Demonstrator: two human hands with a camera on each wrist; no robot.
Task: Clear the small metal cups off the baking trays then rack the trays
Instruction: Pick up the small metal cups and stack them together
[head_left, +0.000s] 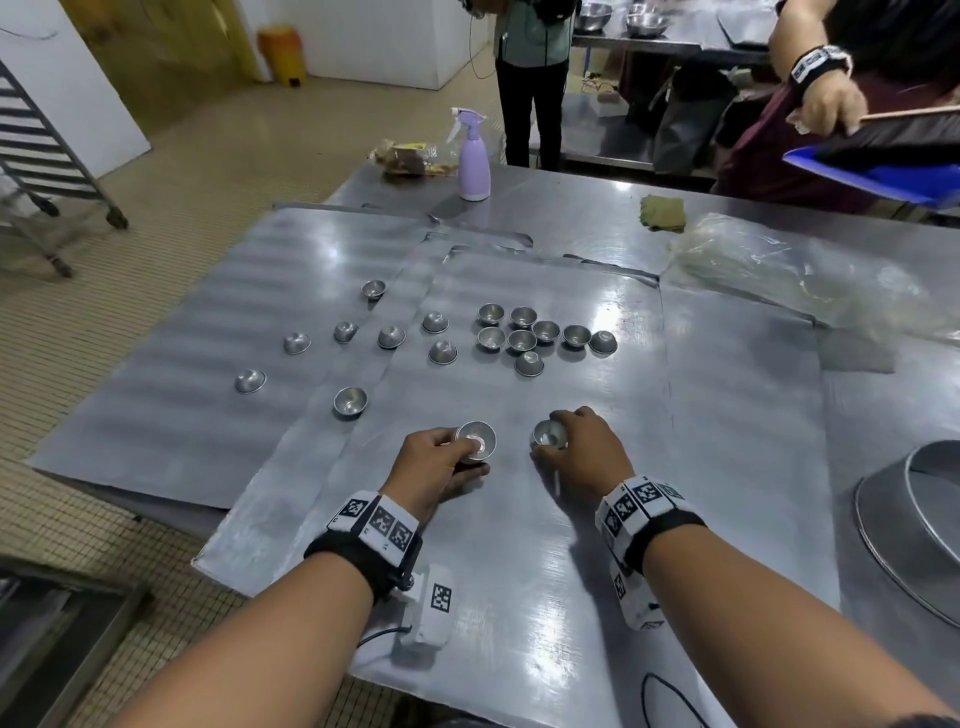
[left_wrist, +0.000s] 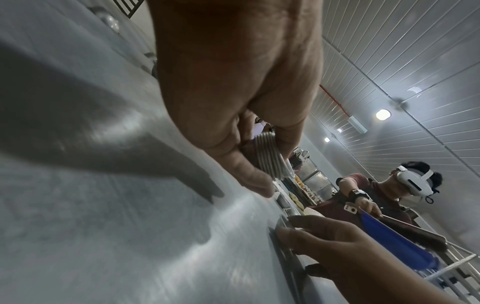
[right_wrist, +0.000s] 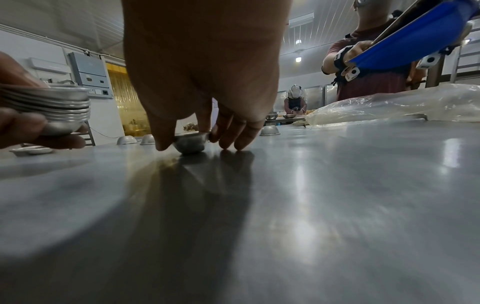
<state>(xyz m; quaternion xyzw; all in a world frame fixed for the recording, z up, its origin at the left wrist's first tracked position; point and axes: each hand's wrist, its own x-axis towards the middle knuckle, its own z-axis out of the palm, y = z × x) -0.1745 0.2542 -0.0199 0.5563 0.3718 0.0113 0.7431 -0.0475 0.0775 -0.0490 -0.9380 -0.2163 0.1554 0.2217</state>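
Several flat baking trays overlap on the steel table: a near tray (head_left: 550, 561) and a left tray (head_left: 171, 332). Several small metal cups lie on them, some scattered upside down (head_left: 297, 343), some clustered (head_left: 522, 340). My left hand (head_left: 465, 454) grips a nested stack of cups (head_left: 475, 441), its ribbed rims showing in the left wrist view (left_wrist: 267, 156) and the right wrist view (right_wrist: 59, 111). My right hand (head_left: 549, 436) pinches a single upright cup (right_wrist: 189, 144) that sits on the near tray.
A lilac spray bottle (head_left: 472, 161), a green cloth (head_left: 664, 213) and a clear plastic bag (head_left: 800, 275) lie at the table's far side. A large round pan (head_left: 914, 525) sits at right. A wheeled tray rack (head_left: 47, 150) stands left. A person holds a blue dustpan (head_left: 883, 171).
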